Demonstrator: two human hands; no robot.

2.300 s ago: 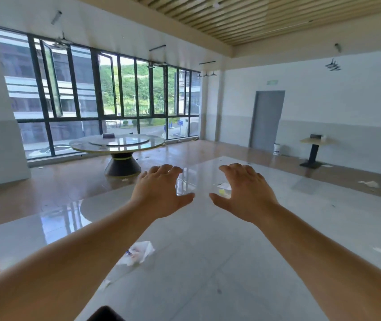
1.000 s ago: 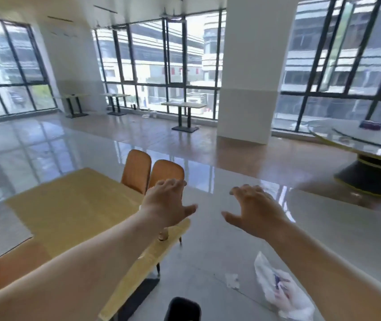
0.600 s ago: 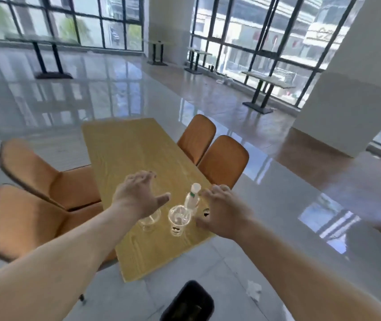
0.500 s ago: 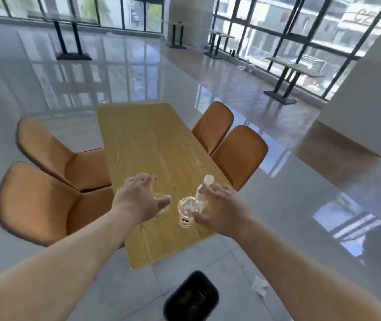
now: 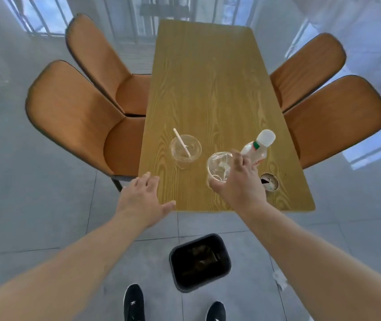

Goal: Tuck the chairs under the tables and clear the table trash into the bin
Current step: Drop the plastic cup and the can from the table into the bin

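Your right hand (image 5: 235, 181) wraps a clear cup (image 5: 218, 166); left hand (image 5: 142, 200) spread, empty. Bottle (image 5: 257, 148) touching your fingers may topple.

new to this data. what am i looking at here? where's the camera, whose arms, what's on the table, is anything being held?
There is no robot here. A person wears a wide-angle camera on the head, looking forward and down, so the two bare arms and the black shoes at the bottom are that person's own.

In front is a wooden table with four orange chairs, two on each side. On it stand a clear cup with a straw, a second clear cup, a plastic bottle with a white cap and a small can near the right edge. A black bin sits on the floor near the person's feet.

The right hand is closing around the second cup; whether it is already lifted I cannot tell. The left hand is open and empty, at the table's near edge.
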